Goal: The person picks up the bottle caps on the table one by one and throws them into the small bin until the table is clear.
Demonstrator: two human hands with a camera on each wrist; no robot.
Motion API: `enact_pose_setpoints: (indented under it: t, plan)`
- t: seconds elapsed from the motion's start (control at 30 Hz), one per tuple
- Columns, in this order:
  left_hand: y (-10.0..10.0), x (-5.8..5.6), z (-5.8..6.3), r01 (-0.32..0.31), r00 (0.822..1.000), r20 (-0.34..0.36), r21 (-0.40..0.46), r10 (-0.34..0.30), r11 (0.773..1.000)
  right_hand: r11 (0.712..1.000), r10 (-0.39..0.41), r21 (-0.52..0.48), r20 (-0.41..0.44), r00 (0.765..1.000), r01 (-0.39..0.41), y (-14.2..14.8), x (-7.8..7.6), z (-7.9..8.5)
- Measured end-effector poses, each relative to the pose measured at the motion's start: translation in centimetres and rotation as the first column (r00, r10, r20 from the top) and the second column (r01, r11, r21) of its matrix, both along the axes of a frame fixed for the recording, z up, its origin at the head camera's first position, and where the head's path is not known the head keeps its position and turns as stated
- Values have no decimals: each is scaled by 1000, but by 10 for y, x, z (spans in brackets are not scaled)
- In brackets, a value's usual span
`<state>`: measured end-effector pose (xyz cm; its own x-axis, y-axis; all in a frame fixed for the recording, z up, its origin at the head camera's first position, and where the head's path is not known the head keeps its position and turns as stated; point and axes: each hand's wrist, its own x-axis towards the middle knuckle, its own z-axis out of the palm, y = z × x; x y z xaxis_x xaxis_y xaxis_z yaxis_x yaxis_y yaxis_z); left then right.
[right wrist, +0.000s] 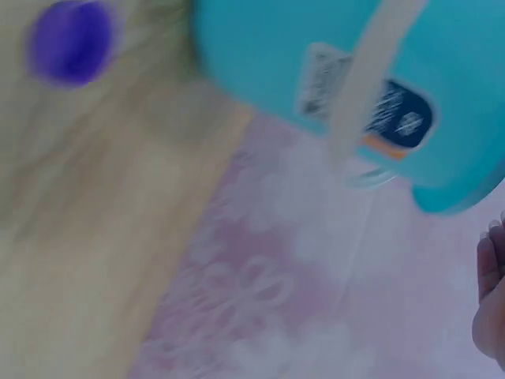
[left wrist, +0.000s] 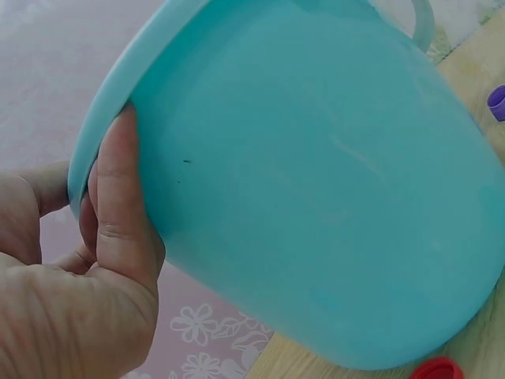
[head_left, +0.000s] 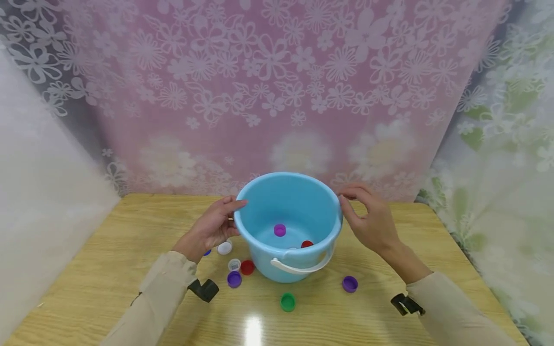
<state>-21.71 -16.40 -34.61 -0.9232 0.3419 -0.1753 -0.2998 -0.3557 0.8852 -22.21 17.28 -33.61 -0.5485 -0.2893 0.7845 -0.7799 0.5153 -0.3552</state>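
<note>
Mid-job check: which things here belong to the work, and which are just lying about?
Seemingly in the job:
blue bucket, gripped by the left hand
right hand, close beside it; contact unclear
magenta cap and red cap, inside the bucket

On the table, probably just lying about:
green cap
two purple caps
another red cap
two white caps
something blue, mostly hidden

Wood-grain table [head_left: 117, 250]; pink flower-patterned curtain [head_left: 277, 105] behind it; pale leaf-patterned curtain [head_left: 506, 158] at right.
</note>
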Motion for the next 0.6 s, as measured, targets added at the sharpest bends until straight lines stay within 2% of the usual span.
enact_pose_setpoints:
  t: [0.1,0.17,0.23,0.3,0.37,0.43,0.5,0.6]
  plan:
    - [-1,1,0,4,1000,-5,5,-4,1000,999,-22,35,20,1000,21,21,3,-14]
    - [-1,1,0,5,1000,-4,9,-5,1000,995,-36,93,59,998,31,33,5,-23]
    - [-1,1,0,5,1000,0,11,-5,1000,988,-28,156,145,989,5,42,8,-32]
    - [-1,1,0,6,1000,1,11,-6,1000,973,-3,222,272,962,-59,48,12,-39]
    - [-1,1,0,4,1000,1,10,-4,1000,947,16,287,415,909,-147,51,17,-45]
    - [-2,2,0,1,1000,2,11,-1,1000,911,25,333,543,839,-243,54,22,-51]
    - [-3,2,0,-2,1000,3,15,2,1000,879,20,357,637,771,-317,56,26,-56]
    - [-3,3,0,0,1000,7,23,0,1000,854,-1,351,738,675,-384,59,32,-63]
